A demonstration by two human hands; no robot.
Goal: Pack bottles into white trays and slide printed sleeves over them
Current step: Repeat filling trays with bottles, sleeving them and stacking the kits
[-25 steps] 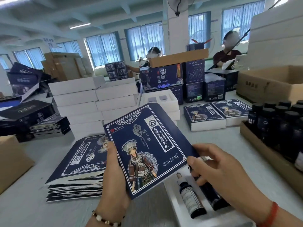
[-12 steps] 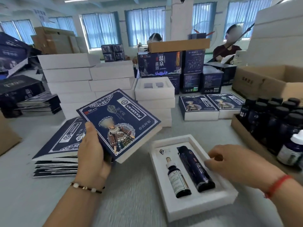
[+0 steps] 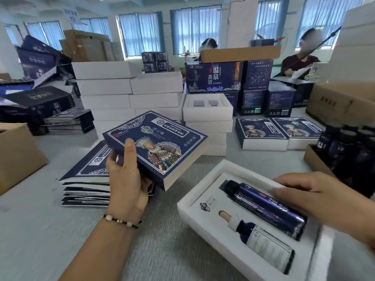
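Observation:
My left hand grips a dark blue printed sleeve, opened into a box shape and held above the table, thumb on its top face. To its right, a white foam tray lies on the table. It holds a tall dark blue bottle and a smaller dropper bottle side by side. My right hand rests on the tray's right edge and touches the tall bottle, fingers fairly straight.
A stack of flat printed sleeves lies under my left hand. White trays and boxes are piled behind. Two sleeved packs sit further right. A cardboard box of dark bottles stands at right, another carton at left. People work at the back.
The tray has turned and slid closer to me under my right hand. My left hand has kept the sleeve raised, shifting it slightly right toward the tray.

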